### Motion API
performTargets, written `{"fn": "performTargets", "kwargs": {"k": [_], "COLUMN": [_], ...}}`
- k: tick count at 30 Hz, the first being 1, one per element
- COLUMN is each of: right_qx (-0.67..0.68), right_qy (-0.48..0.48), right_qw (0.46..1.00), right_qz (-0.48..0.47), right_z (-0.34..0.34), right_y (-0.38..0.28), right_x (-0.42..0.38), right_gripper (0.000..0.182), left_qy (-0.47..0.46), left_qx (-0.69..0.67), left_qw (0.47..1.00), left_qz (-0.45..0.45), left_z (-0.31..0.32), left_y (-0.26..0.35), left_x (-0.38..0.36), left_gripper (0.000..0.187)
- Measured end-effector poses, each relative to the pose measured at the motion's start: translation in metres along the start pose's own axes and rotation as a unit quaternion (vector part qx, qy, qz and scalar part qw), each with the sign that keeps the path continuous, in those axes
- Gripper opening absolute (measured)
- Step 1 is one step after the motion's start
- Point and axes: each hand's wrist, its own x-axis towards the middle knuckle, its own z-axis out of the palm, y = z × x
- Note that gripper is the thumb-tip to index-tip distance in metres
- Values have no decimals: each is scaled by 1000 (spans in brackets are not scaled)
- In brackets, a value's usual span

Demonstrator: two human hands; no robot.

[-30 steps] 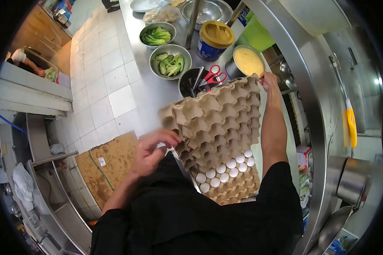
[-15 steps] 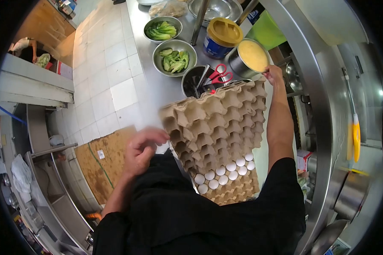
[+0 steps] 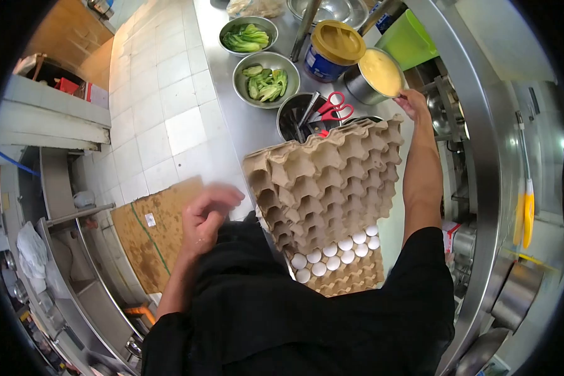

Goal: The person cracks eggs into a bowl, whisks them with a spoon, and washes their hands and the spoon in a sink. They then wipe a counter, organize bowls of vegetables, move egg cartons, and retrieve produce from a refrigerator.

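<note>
Right hand [image 3: 413, 103] is reaching to the far right of the counter, fingers closed on the far corner of the empty egg tray [image 3: 326, 182] and lifting that edge; it is sitting just beside the steel pot of yellow batter [image 3: 375, 75]. The empty egg tray is tilting up, its near edge overlapping the lower egg tray [image 3: 351, 276], which is lying flat at the near end of the steel counter [image 3: 238, 119] in front of the person's black shirt. White eggs [image 3: 335, 254] are showing in two rows in the lower tray, just under the raised tray's near edge.

Left hand [image 3: 207, 216] is hanging in the air to the left of the raised tray, fingers loosely curled, holding nothing, not touching the tray.

Beyond the raised tray: a dark container with red-handled scissors [image 3: 332, 108] touching its far edge. Farther off, two steel bowls of green vegetables [image 3: 266, 80] and a blue tub with a yellow lid [image 3: 334, 47]. A green jug [image 3: 407, 44] is standing at far right. Flattened cardboard [image 3: 153, 235] is lying on the tiled floor at left.
</note>
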Motion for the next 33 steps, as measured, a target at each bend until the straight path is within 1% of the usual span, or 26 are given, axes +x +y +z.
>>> {"fn": "performTargets", "kwargs": {"k": [2, 4, 5, 6, 7, 8, 9, 10, 11, 12, 13, 14, 16, 17, 19, 21, 22, 23, 24, 26, 27, 28, 30, 31, 32, 33], "right_qx": [22, -41, -35, -56, -75, -67, 6, 77, 84, 99, 109, 123, 154, 168, 148, 160, 197, 235, 228, 322, 336, 330, 333, 251, 166, 172], "right_qy": [-1, 31, 42, 49, 57, 71, -37, -141, -124, -225, -277, -331, -197, -130, 47, 186, 212, 241, 302, 390, 434, 439, 448, 446, 443, 453], "right_qw": [1000, 998, 998, 997, 995, 995, 997, 981, 982, 951, 921, 885, 925, 938, 947, 931, 908, 890, 887, 852, 832, 833, 827, 858, 881, 874], "right_qz": [0, -23, -25, -26, -25, -25, -66, -109, -115, -189, -249, -304, -285, -273, -281, -269, -304, -307, -264, -139, -82, -67, -64, -49, -32, -37], "right_z": [-6, -3, -1, 3, -2, -10, -23, -32, -42, -40, -31, -21, -49, -63, -38, -2, 15, 38, 69, 121, 145, 162, 185, 191, 195, 199], "right_y": [0, -9, -17, -28, -33, -37, -41, -44, -46, -56, -60, -66, -34, -18, 16, 67, 104, 138, 163, 207, 220, 228, 238, 241, 244, 249], "right_x": [-7, -26, -36, -49, -58, -65, -69, -83, -99, -127, -162, -199, -234, -251, -347, -441, -478, -514, -546, -587, -599, -605, -604, -598, -594, -588], "right_gripper": [22, 31, 31, 35, 40, 40, 46, 52, 52, 54, 56, 57, 51, 48, 33, 26, 20, 15, 12, 8, 8, 9, 11, 15, 19, 19], "left_qy": [22, 7, 3, -11, -5, -1, -18, -17, -18, -29, -55, -57, -76, -109, -132, -181, -209, -236, -261, -295, -305, -314, -340, -352, -338, -323], "left_qx": [-4, 1, 6, 7, 0, -6, -5, -2, -1, 4, 6, 4, 8, 6, 33, 42, 69, 97, 76, 75, 54, 33, 26, 28, -9, -47], "left_qw": [1000, 1000, 1000, 1000, 1000, 1000, 1000, 1000, 1000, 1000, 998, 998, 997, 994, 990, 981, 972, 961, 953, 947, 945, 943, 935, 931, 934, 934], "left_qz": [-4, -6, -8, -6, -8, -9, -7, -4, -1, 8, 7, 16, 4, 2, -38, -60, -82, -103, -133, -101, -108, -109, -102, -95, -120, -147], "left_z": [-1, -7, -9, -11, -13, -15, -19, -24, -30, -37, -44, -51, -67, -74, -90, -105, -110, -115, -117, -106, -92, -73, -42, -26, -12, -2], "left_y": [-3, -6, -7, -7, -7, -7, -8, -10, -13, -18, -21, -23, -29, -31, -34, -39, -42, -44, -52, -75, -78, -79, -86, -79, -71, -65], "left_x": [-1, -2, -2, -2, -2, -1, -1, -1, 0, 1, 5, 8, 14, 17, 25, 33, 38, 44, 52, 70, 77, 85, 99, 101, 98, 95], "left_gripper": [30, 30, 29, 29, 29, 28, 28, 28, 27, 26, 26, 26, 24, 24, 23, 20, 19, 20, 32, 49, 56, 63, 63, 63, 63, 63]}}
